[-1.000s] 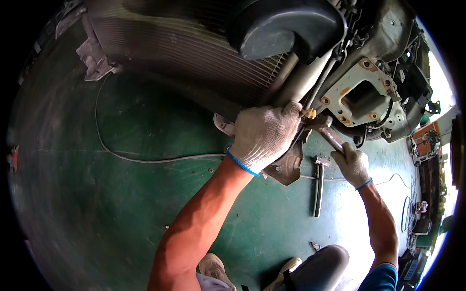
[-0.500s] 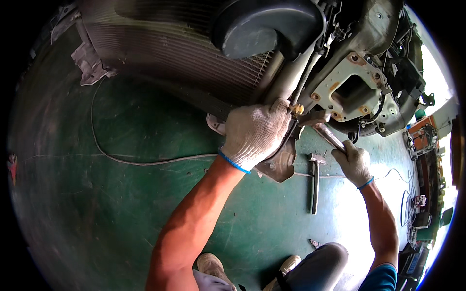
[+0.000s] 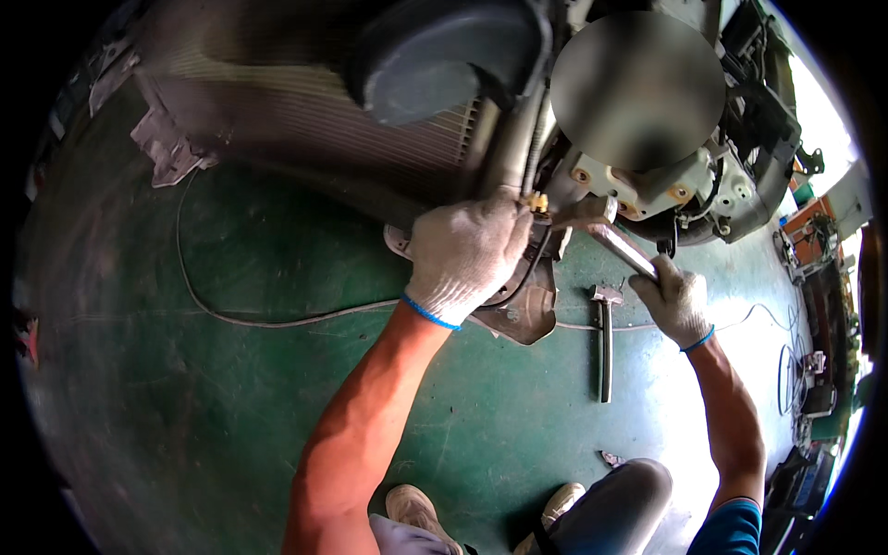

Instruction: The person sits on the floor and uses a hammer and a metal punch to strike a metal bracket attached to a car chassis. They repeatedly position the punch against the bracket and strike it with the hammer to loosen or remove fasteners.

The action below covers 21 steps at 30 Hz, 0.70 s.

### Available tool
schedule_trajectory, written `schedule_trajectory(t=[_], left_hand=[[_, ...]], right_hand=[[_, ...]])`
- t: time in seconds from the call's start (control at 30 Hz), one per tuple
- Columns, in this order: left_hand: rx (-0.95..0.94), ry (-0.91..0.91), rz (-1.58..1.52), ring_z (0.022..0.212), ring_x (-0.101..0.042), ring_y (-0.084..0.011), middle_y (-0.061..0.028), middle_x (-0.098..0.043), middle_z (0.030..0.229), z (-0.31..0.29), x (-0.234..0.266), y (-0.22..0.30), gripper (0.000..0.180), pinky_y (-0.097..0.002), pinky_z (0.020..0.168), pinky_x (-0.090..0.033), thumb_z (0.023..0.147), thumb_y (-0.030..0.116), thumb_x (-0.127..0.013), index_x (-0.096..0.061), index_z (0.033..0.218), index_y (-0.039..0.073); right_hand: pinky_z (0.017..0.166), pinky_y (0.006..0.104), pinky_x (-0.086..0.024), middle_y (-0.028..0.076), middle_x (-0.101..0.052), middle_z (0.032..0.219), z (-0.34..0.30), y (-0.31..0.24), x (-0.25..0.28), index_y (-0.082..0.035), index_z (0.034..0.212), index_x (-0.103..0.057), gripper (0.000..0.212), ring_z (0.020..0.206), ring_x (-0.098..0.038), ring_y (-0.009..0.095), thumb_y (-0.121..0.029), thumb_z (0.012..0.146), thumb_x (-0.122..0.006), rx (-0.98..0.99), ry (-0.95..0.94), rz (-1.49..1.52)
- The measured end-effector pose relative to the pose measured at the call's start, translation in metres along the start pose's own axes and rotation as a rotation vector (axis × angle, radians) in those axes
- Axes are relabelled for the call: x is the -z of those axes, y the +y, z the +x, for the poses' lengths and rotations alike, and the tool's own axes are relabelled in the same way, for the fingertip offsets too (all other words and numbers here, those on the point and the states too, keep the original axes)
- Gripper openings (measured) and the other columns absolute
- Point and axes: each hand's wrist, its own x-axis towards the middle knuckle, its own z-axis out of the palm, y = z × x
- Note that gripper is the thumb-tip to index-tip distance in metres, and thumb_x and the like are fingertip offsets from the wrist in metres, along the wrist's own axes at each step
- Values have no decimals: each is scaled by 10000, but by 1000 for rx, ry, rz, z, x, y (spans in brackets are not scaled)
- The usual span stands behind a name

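Observation:
My left hand (image 3: 467, 248), in a white knit glove with a blue cuff, is closed at the lower end of a pale upright bar (image 3: 514, 153) beside the radiator (image 3: 305, 111). What its fingers grip is hidden. A yellow clip (image 3: 538, 202) and a black hose (image 3: 531, 273) show right beside that hand. My right hand (image 3: 673, 301), gloved the same way, is wrapped round the handle of a hammer (image 3: 624, 246). The hammer's head lies just right of the clip, below a pale bolted metal plate (image 3: 615, 185); contact cannot be made out.
A second hammer (image 3: 605, 347) lies on the green floor (image 3: 277, 398). A bent metal flap (image 3: 525, 314) hangs below my left hand, and a cable (image 3: 250, 322) runs along the floor. A black rounded duct (image 3: 444, 69) juts out above. A blurred round patch covers part of the plate.
The vehicle front has shifted left in the view. The hammer's head now stands a little farther right of the yellow clip. Both hands keep their closed shape.

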Motion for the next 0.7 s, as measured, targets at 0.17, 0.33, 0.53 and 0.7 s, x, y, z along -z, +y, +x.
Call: schedule_trajectory(t=[0.17, 0.33, 0.53, 0.7], left_hand=[[89, -103, 7, 675, -716, -335, -101, -725, 784, -3, 11, -3, 136, -426, 572, -563, 941, 267, -747, -717, 997, 146], [96, -141, -42, 709, -727, -334, -96, -735, 805, 0, 2, 4, 130, -420, 617, -575, 944, 256, -759, -724, 989, 139], [262, -190, -188, 713, -736, -312, -116, -741, 819, -5, 11, 20, 180, -389, 668, -576, 937, 230, -784, -715, 1004, 78], [139, -289, -157, 707, -735, -316, -139, -735, 828, -36, 7, 39, 190, -393, 665, -574, 950, 244, -779, -716, 958, 65]], right_hand=[[593, 449, -556, 143, -651, 657, 11, 1, -8, -66, 935, -648, 324, 626, -700, 354, -364, 920, -772, 70, 59, -42], [548, 436, -516, 172, -623, 639, -60, 36, -27, -73, 803, -638, 363, 567, -656, 347, -380, 893, -809, -302, -62, 49], [627, 396, -534, 153, -648, 712, -180, 25, -60, -62, 930, -677, 249, 640, -675, 300, -253, 843, -811, -565, -96, 474], [700, 468, -558, 190, -694, 777, -227, 8, -106, -80, 967, -688, 298, 746, -708, 395, -334, 842, -782, -613, -343, 504]])
